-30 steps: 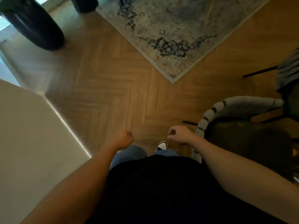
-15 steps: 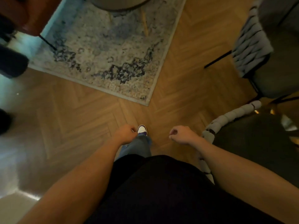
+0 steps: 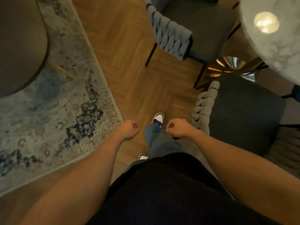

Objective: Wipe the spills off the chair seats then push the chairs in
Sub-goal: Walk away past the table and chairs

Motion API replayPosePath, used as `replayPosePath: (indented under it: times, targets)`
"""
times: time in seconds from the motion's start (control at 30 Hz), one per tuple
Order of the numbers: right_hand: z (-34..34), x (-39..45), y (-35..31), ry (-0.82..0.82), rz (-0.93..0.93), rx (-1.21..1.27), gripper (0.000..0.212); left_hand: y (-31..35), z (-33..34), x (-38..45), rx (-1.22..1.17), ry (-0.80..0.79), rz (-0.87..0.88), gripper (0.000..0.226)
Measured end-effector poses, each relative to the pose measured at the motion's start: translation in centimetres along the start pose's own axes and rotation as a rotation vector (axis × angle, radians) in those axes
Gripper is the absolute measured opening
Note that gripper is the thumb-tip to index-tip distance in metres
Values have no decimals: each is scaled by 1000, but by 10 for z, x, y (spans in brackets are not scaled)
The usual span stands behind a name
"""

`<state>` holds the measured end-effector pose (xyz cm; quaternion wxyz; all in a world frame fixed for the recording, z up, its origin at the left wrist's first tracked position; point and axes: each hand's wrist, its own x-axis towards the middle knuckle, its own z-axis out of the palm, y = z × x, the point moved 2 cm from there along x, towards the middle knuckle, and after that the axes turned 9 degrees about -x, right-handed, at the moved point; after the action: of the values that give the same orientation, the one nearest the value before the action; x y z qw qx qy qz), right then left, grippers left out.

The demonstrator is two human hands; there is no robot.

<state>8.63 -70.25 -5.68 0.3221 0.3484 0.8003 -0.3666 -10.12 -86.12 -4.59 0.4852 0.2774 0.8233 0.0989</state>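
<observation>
Two dark grey chairs with woven grey backrests stand to my right. The near chair [image 3: 243, 111] has its braided backrest just right of my right hand [image 3: 179, 128]. The far chair [image 3: 203, 30] stands beyond it, by the round marble table [image 3: 276, 43]. My left hand [image 3: 128, 129] hangs over the wooden floor, curled into a loose fist with nothing in it. The right hand is also a fist, empty, a little apart from the near chair's backrest. I cannot make out any spill on the dark seats.
A patterned grey-blue rug [image 3: 56, 111] covers the floor at left, with a round dark table [image 3: 19, 46] on it. A gold table base [image 3: 227, 65] shows between the chairs. My white-and-purple shoe [image 3: 158, 118] steps on the herringbone floor.
The view has swung to the right: the rug slid left, both chairs and the marble table came into view. Both fists kept their pose in front of me.
</observation>
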Motion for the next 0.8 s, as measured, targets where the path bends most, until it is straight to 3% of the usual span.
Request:
replayPosePath:
  times: [0.33,0.6,0.8]
  targets:
    - [-97,63,37,150,232,256,19,130,-73,136,290,-111,207,24]
    - [-154,62,82,390,448,426,26,235,-94,213,415,-205,384,10]
    - [-170,63,112,515,614,548,35,306,-107,273,569,-162,515,25]
